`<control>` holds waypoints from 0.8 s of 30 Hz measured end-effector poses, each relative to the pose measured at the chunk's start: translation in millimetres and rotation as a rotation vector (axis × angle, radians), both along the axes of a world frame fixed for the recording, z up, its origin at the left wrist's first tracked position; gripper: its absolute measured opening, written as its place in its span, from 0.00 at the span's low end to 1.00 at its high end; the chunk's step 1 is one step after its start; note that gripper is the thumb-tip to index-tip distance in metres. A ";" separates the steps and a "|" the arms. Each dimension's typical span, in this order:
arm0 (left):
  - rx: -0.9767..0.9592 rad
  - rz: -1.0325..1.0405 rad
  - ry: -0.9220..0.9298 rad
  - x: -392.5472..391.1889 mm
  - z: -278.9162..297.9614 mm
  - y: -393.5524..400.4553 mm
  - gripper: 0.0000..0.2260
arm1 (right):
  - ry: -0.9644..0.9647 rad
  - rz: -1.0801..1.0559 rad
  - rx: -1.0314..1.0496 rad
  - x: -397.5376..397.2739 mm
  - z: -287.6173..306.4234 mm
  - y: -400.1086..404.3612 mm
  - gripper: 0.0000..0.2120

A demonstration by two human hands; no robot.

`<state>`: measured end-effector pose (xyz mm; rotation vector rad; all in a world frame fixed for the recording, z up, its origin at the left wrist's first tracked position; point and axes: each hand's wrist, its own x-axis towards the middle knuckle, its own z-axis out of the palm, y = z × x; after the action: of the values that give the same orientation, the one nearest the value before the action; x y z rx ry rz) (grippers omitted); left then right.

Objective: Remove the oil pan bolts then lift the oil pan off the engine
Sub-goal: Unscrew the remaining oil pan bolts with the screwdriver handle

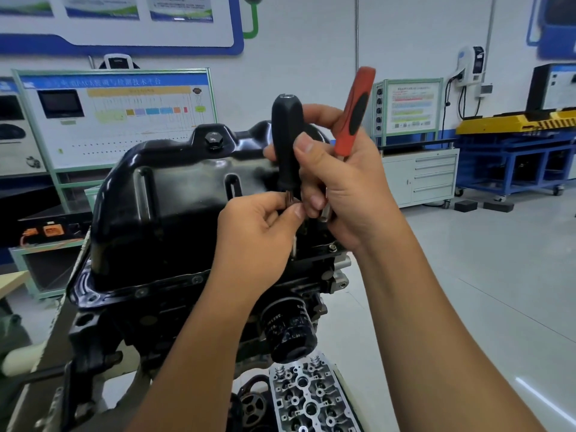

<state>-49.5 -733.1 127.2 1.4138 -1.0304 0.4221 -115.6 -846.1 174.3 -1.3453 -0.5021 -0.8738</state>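
The right hand [343, 188] grips a black-handled driver [288, 145] and a red-handled tool [353, 110] upright together, freeing the left hand [261, 232] to pinch a bit at the driver's tip. The oil pan [174, 207] sits just behind both hands, apparently seated on the engine.

Cylinder head [307, 400] below; grey drawer cabinet [431, 177] behind.
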 end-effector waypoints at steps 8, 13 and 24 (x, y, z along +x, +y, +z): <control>-0.036 0.230 -0.016 -0.1 -1.4 -8.0 0.11 | -0.043 -0.251 0.019 -1.2 4.3 4.4 0.07; 0.048 -0.004 -0.033 0.9 0.3 -0.5 0.06 | 0.027 -0.072 0.040 -3.2 0.8 -1.3 0.04; -0.057 0.207 -0.025 -5.0 -1.4 -11.2 0.06 | -0.097 -0.445 -0.001 9.2 1.9 5.8 0.06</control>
<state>-54.5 -744.2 125.8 1.4728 -0.8876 0.6166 -106.4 -840.3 176.3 -1.4454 -0.2783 -1.3071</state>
